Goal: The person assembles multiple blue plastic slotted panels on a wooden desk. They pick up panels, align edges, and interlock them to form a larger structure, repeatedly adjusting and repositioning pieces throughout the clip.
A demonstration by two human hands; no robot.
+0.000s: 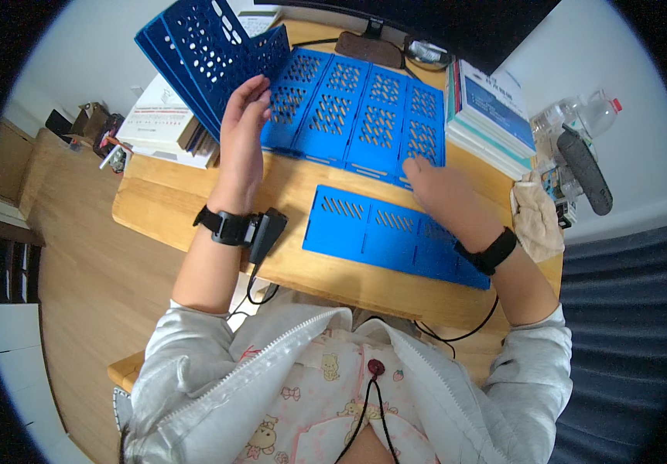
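Note:
A large blue perforated plastic panel [358,139] lies flat on the table, creased into several sections. At its left, more blue perforated panels [194,66] stand up at an angle. My left hand [245,116] is raised beside these upright panels, fingers loosely bent and nothing visible in its palm. My right hand [436,185] is at the near right corner of the flat panel, its fingers closed on the edge. Closer to me lies a separate blue strip panel [380,240] with slanted slots; my right wrist and forearm hide part of its right side.
Books [159,120] are stacked on the left, with another book stack [492,116] on the right. A monitor stand [370,50] is at the back. A beige cloth [537,216] hangs by the right edge, near plastic bottles [593,114]. Black cables dangle at the table's front.

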